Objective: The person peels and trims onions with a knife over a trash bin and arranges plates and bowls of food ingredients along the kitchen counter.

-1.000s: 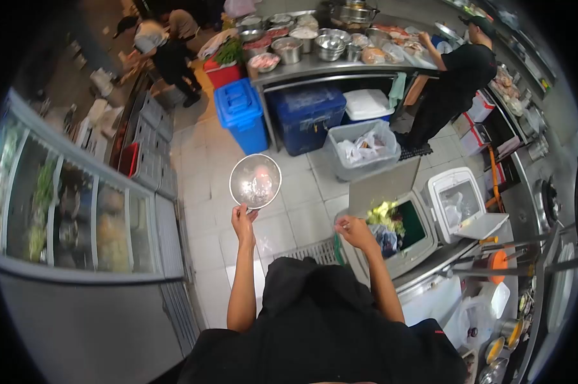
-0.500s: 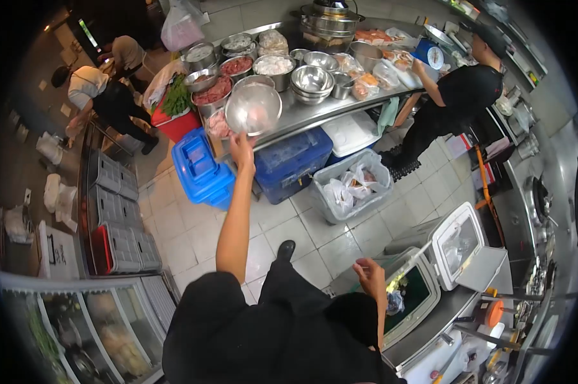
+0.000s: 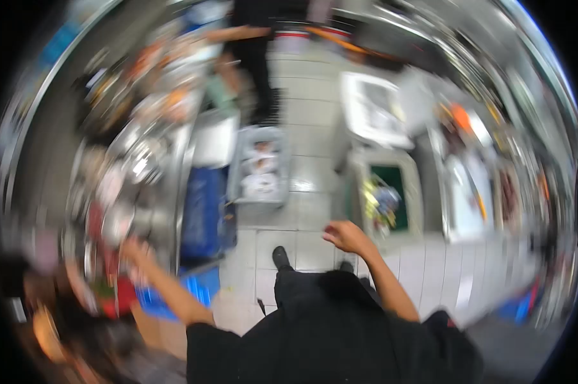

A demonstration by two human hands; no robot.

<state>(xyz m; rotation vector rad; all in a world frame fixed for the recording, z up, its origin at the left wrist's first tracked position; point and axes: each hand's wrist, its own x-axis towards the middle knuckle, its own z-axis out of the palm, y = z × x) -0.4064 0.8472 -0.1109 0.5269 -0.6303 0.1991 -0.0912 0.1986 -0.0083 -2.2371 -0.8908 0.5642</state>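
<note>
My left hand [image 3: 135,251] is stretched out over the steel counter [image 3: 157,208], at the near edge of a round metal bowl [image 3: 118,224]. Motion smears its fingers, and whether they still grip the rim cannot be made out. Meat in containers [image 3: 95,224] lies beside the bowl. In front of my body, my right hand [image 3: 343,235] hangs over the tiled floor with its fingers curled in and no object visible in it. An open bin [image 3: 415,192] with vegetable scraps [image 3: 383,198] is just beyond that hand.
A co-worker in black [image 3: 253,64] stands at the counter's far end, one arm over the food. A grey tub of bags [image 3: 261,169] and a blue cooler [image 3: 201,214] line the counter. On the right are a white open bin [image 3: 375,105] and a cutting board [image 3: 468,198].
The view has swung right, so the counter now lies along my left. My left hand and the bowl have gone from in front of the counter to over it. My right hand stays near the bin.
</note>
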